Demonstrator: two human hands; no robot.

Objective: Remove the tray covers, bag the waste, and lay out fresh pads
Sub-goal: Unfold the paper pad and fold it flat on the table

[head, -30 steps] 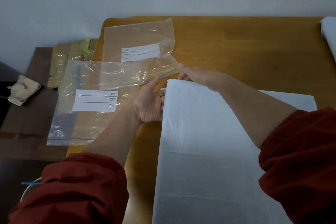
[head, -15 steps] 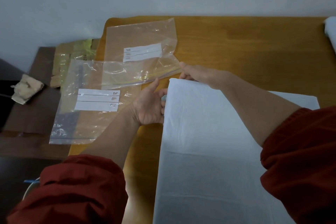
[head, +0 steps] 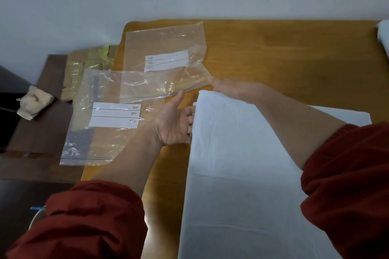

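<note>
A large white pad [head: 242, 164] lies on the wooden table [head: 284, 52] and runs from the near edge towards the middle. My left hand [head: 174, 124] is at the pad's left edge, palm turned up, fingers tucked under the edge and thumb stretched out. My right hand [head: 229, 88] lies over the pad's far left corner, palm down; its fingertips are hidden behind the hand. Two clear zip bags with white labels lie to the left, the far bag [head: 166, 48] on the table and the near bag [head: 105, 115] hanging over the table's left edge.
A dark side table [head: 42, 143] stands lower on the left, with a crumpled beige cloth [head: 33, 102] and flat yellowish packets [head: 90, 65] on it. A white roll [head: 384, 35] shows at the table's far right edge. A wall runs behind the table.
Both hands stay at the pad's far left corner and edge. The left thumb has spread a little wider; the pad and bags have hardly shifted.
</note>
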